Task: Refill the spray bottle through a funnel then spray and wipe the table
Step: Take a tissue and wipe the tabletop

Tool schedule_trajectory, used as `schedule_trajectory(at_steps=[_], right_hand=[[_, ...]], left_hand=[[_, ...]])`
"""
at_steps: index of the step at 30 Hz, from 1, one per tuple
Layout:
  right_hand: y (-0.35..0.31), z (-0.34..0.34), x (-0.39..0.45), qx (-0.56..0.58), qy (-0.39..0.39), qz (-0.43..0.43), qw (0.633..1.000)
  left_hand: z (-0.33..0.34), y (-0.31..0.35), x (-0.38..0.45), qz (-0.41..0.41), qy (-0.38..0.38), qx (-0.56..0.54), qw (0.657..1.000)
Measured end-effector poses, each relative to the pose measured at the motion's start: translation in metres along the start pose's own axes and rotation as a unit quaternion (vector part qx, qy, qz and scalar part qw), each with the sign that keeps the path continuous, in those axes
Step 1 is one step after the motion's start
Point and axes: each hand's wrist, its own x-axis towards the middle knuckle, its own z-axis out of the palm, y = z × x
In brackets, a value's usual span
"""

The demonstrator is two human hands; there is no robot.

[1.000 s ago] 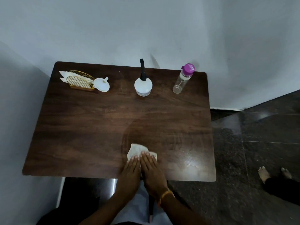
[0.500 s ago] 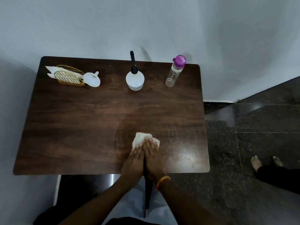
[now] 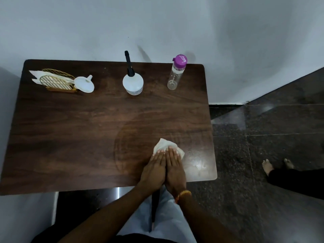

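Both hands lie flat, side by side, on a crumpled white tissue [image 3: 164,145] near the front right of the dark wooden table [image 3: 70,130]. My left hand [image 3: 154,168] and my right hand [image 3: 175,170] press its near part down with straight fingers. At the back middle stands the white spray bottle [image 3: 132,83] with a black nozzle. Right of it is a clear bottle [image 3: 176,74] with a purple cap. A white funnel [image 3: 84,83] lies on its side at the back left. A damp smear marks the wood left of the tissue.
A gold wire napkin holder [image 3: 56,81] with white napkins sits at the back left corner. Grey walls close in behind and on the left. Another person's bare feet [image 3: 268,166] stand on the dark stone floor to the right.
Both hands have slid the tissue across the table towards the right and a little farther from me. The bottles and funnel have stayed in place.
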Motion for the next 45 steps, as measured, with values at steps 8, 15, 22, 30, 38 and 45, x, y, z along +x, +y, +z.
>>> schedule_trajectory(at_steps=[8, 15, 22, 30, 38, 45], right_hand=[[0.019, 0.017, -0.069, 0.03, -0.004, -0.087, 0.996], [0.085, 0.006, -0.053, 0.004, 0.013, 0.029, 0.999], [0.047, -0.004, -0.041, 0.037, 0.001, -0.042, 0.998], [0.131, 0.011, -0.12, 0.036, 0.033, -0.012, 0.999], [0.176, -0.043, -0.039, 0.046, 0.046, 0.08, 0.995], [0.178, -0.092, 0.086, 0.035, 0.064, 0.008, 0.997]], left_hand=[[0.045, -0.004, -0.077, 0.102, 0.053, 0.07, 0.991], [0.025, 0.065, 0.004, 0.101, 0.038, 0.038, 0.993], [0.026, 0.039, -0.019, 0.06, 0.028, 0.023, 0.998], [0.067, 0.081, -0.019, 0.241, -0.007, 0.076, 0.967], [0.015, 0.138, 0.086, 0.185, -0.028, 0.079, 0.979], [-0.056, 0.114, 0.175, 0.095, -0.008, 0.055, 0.994]])
